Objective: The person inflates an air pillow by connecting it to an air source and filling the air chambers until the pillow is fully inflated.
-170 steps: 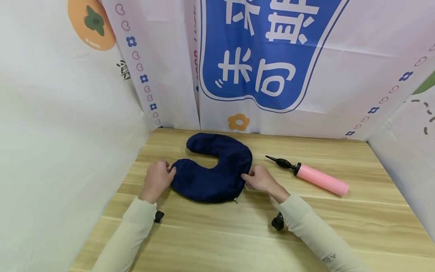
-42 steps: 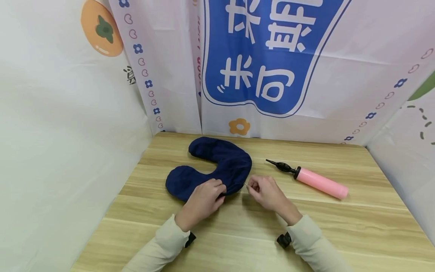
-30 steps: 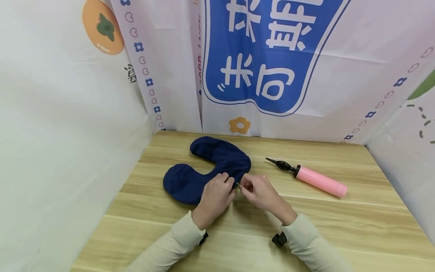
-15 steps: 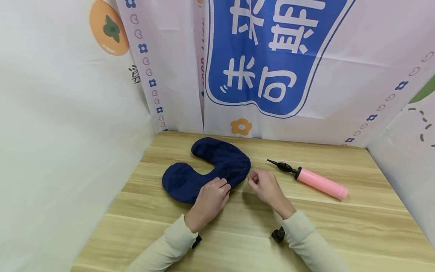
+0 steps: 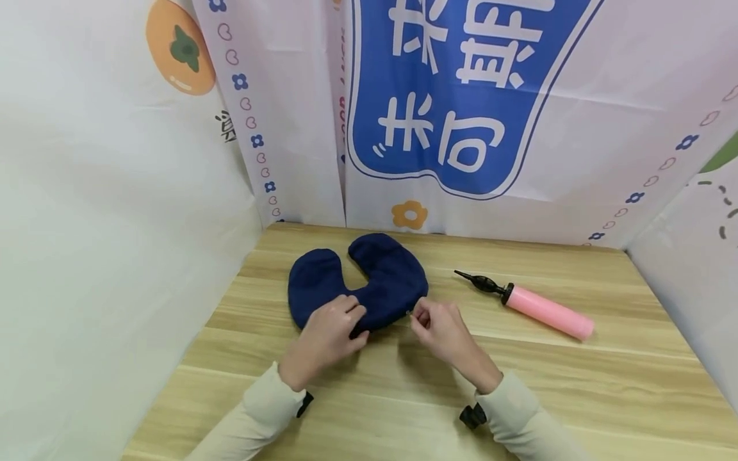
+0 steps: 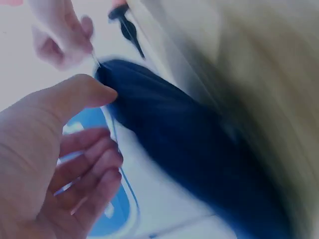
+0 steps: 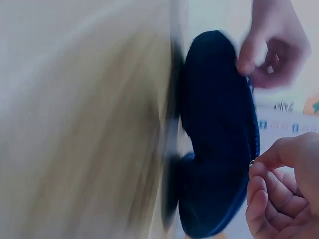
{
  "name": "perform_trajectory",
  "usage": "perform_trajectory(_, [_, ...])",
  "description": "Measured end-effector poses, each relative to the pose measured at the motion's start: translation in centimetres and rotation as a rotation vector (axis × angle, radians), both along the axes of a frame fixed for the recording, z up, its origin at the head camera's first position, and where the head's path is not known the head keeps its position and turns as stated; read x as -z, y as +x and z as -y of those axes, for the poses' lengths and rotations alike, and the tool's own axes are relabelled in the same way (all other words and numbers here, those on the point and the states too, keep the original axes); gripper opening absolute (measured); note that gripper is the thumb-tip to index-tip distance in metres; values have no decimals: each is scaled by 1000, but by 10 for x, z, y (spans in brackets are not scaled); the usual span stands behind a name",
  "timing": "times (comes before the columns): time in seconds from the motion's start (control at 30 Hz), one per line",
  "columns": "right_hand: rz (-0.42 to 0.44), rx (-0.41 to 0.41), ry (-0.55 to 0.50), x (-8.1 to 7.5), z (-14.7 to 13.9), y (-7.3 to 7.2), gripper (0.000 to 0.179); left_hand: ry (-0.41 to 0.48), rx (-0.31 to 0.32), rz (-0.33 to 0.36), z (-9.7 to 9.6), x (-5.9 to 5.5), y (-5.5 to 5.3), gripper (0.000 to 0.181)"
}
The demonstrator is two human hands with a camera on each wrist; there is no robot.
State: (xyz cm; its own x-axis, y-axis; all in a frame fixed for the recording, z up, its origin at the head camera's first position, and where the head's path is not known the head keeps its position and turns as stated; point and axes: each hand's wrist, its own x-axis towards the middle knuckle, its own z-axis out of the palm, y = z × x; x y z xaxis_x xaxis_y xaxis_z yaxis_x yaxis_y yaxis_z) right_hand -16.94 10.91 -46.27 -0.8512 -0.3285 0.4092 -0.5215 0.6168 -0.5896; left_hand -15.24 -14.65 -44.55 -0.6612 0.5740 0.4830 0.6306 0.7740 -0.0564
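A navy U-shaped neck pillow [image 5: 392,282] lies with its opening toward the back wall, and a zipper [image 7: 257,132] runs along its outer edge. My right hand [image 5: 446,336] pinches the small metal zipper pull [image 7: 252,163] between thumb and forefinger, at the pillow's near right edge. My left hand [image 5: 325,336] is at the near left edge. In the left wrist view its thumb [image 6: 97,93] overlaps the pillow's edge while the fingers [image 6: 102,157] stand apart from the thumb. In the head view that hand covers part of the pillow.
A pink hand pump [image 5: 548,310] with a black nozzle lies on the wooden table [image 5: 605,384], right of the pillow. Printed cloth walls [image 5: 300,128] stand at the back and both sides.
The pillow, wide and plump throughout, has turned clockwise, its opening swinging from the left toward the back. My left hand has shifted left; my right hand has moved slightly nearer the body.
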Motion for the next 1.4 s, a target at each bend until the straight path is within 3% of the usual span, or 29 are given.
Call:
perform_trajectory(0.2, [12, -38, -10, -1, 7, 9, 21, -2, 4, -102, -46, 9, -4, 20])
perform_trajectory(0.37, [10, -18, 19, 2, 12, 10, 20, 8, -24, -130, -62, 18, -5, 14])
perform_trajectory(0.67, [-44, 0, 82, 3, 10, 9, 21, 7, -21, -134, -62, 20, -5, 13])
perform_trajectory(0.87, [0, 12, 74, 7, -8, -2, 21, 19, -13, -117, -56, 19, 1, 12])
perform_trajectory(1.1, [69, 113, 103, 16, -27, -26, 21, 54, 11, -51, -51, 18, 6, 10])
perform_trajectory(1.4, [85, 107, 172, 21, -25, -36, 22, 73, 73, 39, -52, 28, 12, 9])
